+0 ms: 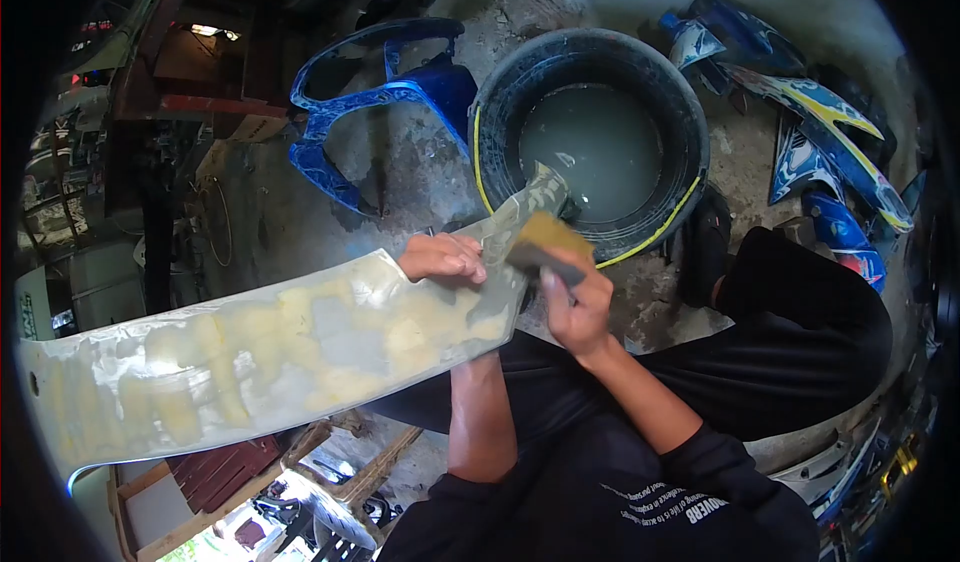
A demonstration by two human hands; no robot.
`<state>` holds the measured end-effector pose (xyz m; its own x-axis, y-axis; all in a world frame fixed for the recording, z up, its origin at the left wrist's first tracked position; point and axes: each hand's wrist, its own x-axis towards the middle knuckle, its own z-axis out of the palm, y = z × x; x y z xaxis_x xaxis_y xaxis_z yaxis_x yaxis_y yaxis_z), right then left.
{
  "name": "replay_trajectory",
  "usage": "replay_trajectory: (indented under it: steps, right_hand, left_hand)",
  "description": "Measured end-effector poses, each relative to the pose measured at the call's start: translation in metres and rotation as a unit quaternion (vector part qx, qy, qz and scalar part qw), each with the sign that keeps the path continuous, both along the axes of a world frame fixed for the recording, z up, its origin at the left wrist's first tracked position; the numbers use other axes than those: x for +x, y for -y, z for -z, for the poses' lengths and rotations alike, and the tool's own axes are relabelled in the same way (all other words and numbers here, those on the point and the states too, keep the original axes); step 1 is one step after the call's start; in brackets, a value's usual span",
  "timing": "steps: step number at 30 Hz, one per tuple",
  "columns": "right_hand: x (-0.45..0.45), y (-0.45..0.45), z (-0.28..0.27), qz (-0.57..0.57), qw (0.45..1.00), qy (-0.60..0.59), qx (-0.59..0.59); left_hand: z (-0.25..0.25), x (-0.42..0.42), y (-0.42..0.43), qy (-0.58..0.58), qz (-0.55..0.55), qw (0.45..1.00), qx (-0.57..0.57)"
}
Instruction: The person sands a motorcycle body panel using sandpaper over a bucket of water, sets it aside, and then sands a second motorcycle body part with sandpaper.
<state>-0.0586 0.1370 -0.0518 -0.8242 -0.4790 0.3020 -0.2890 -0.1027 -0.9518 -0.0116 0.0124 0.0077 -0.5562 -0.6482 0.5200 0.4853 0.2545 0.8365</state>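
Panel: the long panel (250, 362) is held above the floor (655, 307), its long axis running from the wide end at the person's left to the narrow end ahead, which overlaps the near rim of the bucket (705, 147) in view; whether they touch, I cannot tell.
Left hand: the left hand (440, 257) grips the panel at the notch in its far edge, forearm passing underneath.
Right hand: the right hand (585, 307) is closed around a block (553, 240), nearer the narrow end.
Block to panel: over the narrow part, the rest of the panel stretching away leftward; blur hides whether they touch.
Shirt: the black shirt (620, 512) shows "ROVERB" and "of life is to", inverted; other words unclear.
Brands: none readable.
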Motion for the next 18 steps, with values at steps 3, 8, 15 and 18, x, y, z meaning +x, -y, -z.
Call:
replay_trajectory:
  steps: [3, 8, 15, 18]
  right_hand:
    - [-0.002, -0.003, -0.007, 0.015, 1.000, 0.005, 0.022]
    - [-0.002, -0.004, -0.018, -0.022, 0.999, -0.030, -0.038]
    - [-0.001, -0.006, -0.015, -0.033, 0.996, -0.055, -0.066]
    - [-0.002, -0.006, -0.002, -0.027, 0.998, -0.035, -0.049]
  left_hand:
    - [0.001, 0.001, 0.001, -0.004, -0.009, 1.000, 0.006]
    - [0.000, -0.001, -0.003, 0.013, -0.032, 0.999, -0.009]
    - [0.001, 0.000, 0.001, -0.007, -0.003, 1.000, 0.022]
    - [-0.002, -0.001, 0.001, 0.006, -0.014, 1.000, 0.009]
